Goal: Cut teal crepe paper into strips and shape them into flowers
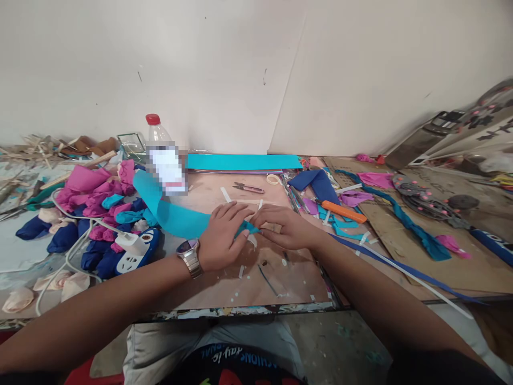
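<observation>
A long turquoise strip (pixel 180 219), crepe paper or cloth, curves across the table and narrows to a gathered end between my hands. My left hand (pixel 221 235), with a wristwatch, lies over the strip, its thumb and fingers closed around it. The right hand (pixel 282 227) pinches the narrow end from the other side; its fingertips are partly hidden. Beyond my hands lie small thread snips (pixel 249 188) and a roll of tape (pixel 273 179). Another flat turquoise strip (pixel 242 162) is stretched out by the wall.
At left sit pink and navy bundles (pixel 90 198), a power strip (pixel 138 254) with a white cable, a lit phone (pixel 168 168) and a red-capped bottle (pixel 153 120). To the right are an orange cutter (pixel 343 210), a twisted teal strip (pixel 401 214) and cardboard (pixel 380 230).
</observation>
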The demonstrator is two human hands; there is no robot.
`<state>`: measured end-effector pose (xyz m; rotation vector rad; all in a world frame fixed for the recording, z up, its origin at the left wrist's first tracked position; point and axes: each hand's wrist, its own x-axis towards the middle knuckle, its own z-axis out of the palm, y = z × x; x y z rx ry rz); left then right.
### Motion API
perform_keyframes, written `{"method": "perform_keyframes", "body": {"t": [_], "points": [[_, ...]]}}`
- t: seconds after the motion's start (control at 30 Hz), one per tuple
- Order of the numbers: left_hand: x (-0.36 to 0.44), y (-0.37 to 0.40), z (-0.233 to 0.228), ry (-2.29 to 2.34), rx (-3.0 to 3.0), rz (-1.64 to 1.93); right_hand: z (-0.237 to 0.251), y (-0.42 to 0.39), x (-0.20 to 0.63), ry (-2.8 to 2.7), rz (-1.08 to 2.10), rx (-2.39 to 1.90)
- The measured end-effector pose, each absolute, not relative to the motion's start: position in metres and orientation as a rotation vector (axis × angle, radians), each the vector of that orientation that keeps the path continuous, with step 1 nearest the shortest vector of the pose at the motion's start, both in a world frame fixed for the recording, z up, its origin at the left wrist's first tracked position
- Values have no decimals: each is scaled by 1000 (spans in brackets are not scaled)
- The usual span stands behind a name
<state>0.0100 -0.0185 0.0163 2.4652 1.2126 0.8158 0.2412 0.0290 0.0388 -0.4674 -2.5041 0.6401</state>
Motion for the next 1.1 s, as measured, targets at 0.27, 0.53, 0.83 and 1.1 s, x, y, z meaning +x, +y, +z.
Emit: {"method": "perform_keyframes", "body": {"t": [0.27,0.53,0.83,1.1], "points": [[-2,-9,47,1120,2247,791,53,22,248,-2434,652,-445],[-4,-11,54,1267,2283,763,41,15,238,-2070,993,-754],[-9,-11,58,1380,2338,744,33,16,225,-2118,959,-938],[-26,-4,59,1305,2220,862,48,23,219,-2160,747,-974]]}}
